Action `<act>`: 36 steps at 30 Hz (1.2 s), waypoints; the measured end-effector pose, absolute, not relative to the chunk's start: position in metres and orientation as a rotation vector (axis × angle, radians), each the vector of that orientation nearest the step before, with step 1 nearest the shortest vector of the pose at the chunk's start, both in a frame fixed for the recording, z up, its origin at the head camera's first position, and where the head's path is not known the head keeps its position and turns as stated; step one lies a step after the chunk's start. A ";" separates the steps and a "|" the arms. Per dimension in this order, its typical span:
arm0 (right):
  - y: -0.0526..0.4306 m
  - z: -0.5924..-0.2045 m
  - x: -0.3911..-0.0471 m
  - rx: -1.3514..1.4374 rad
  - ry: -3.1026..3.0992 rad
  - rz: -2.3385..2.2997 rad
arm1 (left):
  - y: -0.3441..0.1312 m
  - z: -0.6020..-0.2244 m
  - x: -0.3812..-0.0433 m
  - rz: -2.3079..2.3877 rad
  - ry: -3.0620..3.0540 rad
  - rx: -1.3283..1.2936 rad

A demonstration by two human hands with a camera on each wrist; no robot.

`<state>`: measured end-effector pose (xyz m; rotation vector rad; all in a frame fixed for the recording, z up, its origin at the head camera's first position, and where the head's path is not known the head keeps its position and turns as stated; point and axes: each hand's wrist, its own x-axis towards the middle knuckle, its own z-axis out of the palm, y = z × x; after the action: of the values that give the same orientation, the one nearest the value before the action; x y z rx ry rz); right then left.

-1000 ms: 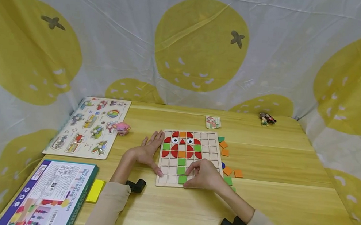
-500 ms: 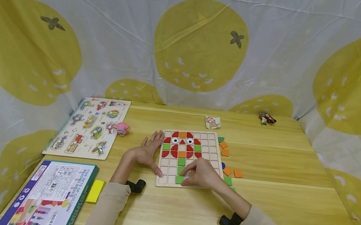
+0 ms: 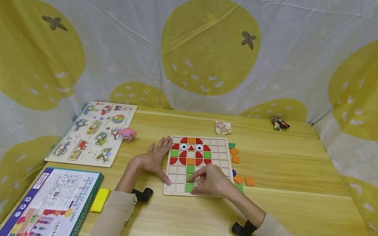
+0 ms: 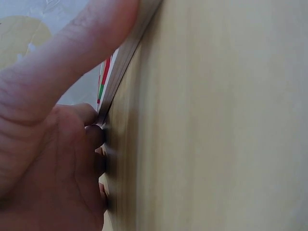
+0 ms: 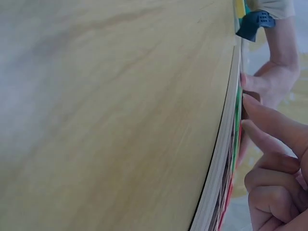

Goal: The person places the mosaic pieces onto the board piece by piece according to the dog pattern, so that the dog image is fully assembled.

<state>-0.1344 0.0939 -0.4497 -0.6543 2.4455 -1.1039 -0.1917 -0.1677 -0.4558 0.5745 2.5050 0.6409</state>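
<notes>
A wooden grid board (image 3: pixel 218 171) lies on the table with red, orange and green tiles and two eye pieces set into a figure. My left hand (image 3: pixel 151 162) is spread along its left side, fingers at the edge and thumb tip over the lower left corner. Over the lower middle of the board, my right hand (image 3: pixel 213 182) pinches a green square tile (image 3: pixel 189 187) between thumb and index finger, its other fingers curled. This tile sits at the bottom of a green column (image 3: pixel 190 169). In the right wrist view the thumb (image 5: pixel 269 118) is close to the board's surface.
Loose orange tiles (image 3: pixel 249 181) and green ones lie right of the board. A small pattern card (image 3: pixel 223 128) is behind it. At left are a picture puzzle (image 3: pixel 102 151) with a pink toy (image 3: pixel 127 134), a boxed set (image 3: pixel 59 204) and a yellow block (image 3: pixel 100 200).
The green square tile shifted left with my right hand, then slightly back right. My left hand has stayed at the board's edge.
</notes>
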 end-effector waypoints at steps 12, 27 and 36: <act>0.101 -0.451 -0.146 -0.726 2.286 -1.177 | -0.167 -0.457 -0.192 0.645 2.504 0.580; 0.233 -0.446 -0.208 -0.136 2.517 -1.245 | -0.170 -0.455 -0.191 0.649 2.505 0.600; 0.231 -0.452 -0.211 -0.186 2.577 -1.152 | -0.169 -0.455 -0.192 0.640 2.506 0.607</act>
<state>-0.2111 0.2311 -0.4521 -0.1860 2.5770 -1.1525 -0.1922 -0.1687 -0.4551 0.6073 2.5056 0.6404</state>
